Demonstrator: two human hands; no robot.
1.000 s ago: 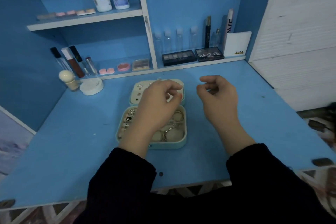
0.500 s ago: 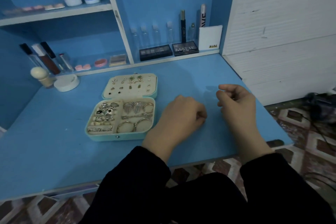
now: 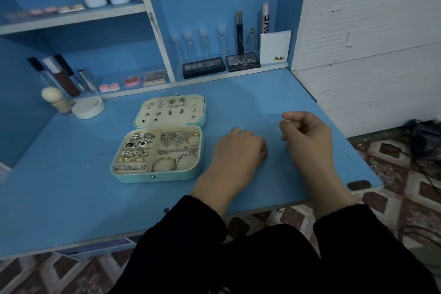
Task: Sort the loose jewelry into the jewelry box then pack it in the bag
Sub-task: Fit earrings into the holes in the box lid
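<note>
The left hand (image 3: 238,150) has come off the open mint-green jewelry box (image 3: 157,177), which it covered a second ago. It now rests knuckles-up on the blue desk (image 3: 71,198) just right of the box, fingers clenched under with nothing showing in them. The right hand (image 3: 307,136) has drifted right too and hovers near the desk's far edge, thumb meeting curled forefinger as if pinching; whether anything tiny sits there I cannot tell. The box lies left of both hands, lid flat, with rings, hoops and studs in their compartments and no loose piece visible on the desk. Sorting looks about finished; closing the lid seems next. No bag is in view.
</note>
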